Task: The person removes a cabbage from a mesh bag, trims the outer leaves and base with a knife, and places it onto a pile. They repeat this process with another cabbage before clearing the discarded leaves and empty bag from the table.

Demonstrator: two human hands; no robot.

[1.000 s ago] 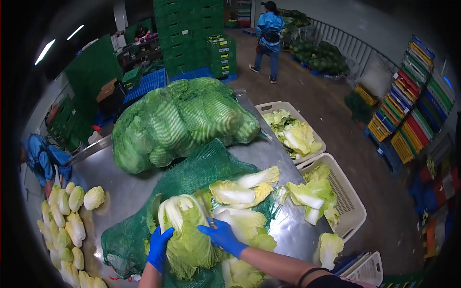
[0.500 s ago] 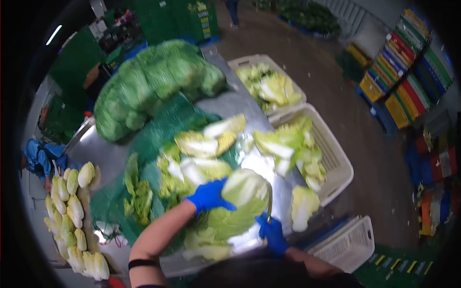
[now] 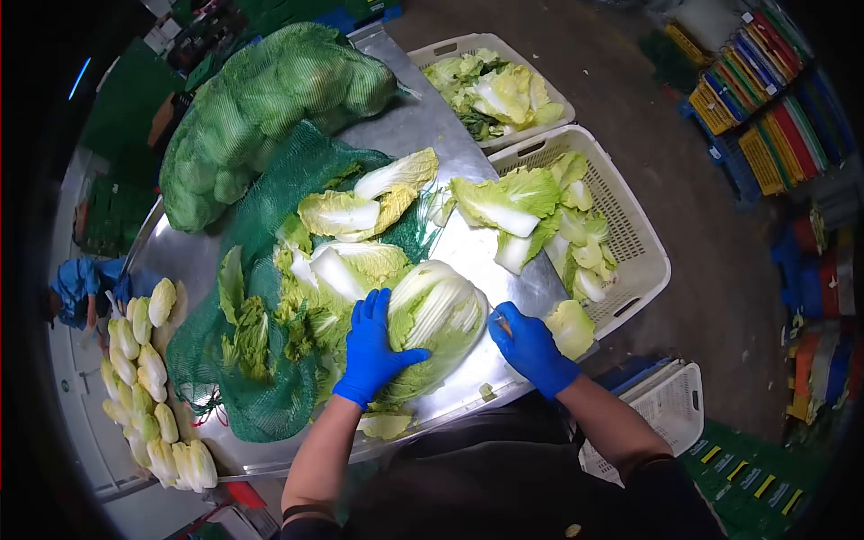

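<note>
A napa cabbage (image 3: 436, 310) lies on the metal table with its pale ribs facing up. My left hand (image 3: 371, 351), in a blue glove, rests against the cabbage's left side. Its fingers are stretched out and its thumb lies across the green leaves. To the right of the cabbage, my gloved right hand (image 3: 531, 349) is closed around a knife (image 3: 504, 326); most of the blade cannot be made out. Loose cabbage leaves (image 3: 337, 274) lie beyond my left hand. Another yellow-green leaf (image 3: 571, 329) is beside my right hand.
Green netting (image 3: 270, 405) spreads over the metal table (image 3: 459, 337). A full net sack of cabbages (image 3: 261, 112) lies at the back. Trimmed heads (image 3: 153, 373) line the left edge. Crates (image 3: 630, 243) with leaves stand along the right side. A person in blue (image 3: 81, 288) is far left.
My right hand has moved up and away from the cabbage, with the knife still in it. The cabbage has turned, showing more white ribs. My left hand's fingers now point forward. The view has shifted.
</note>
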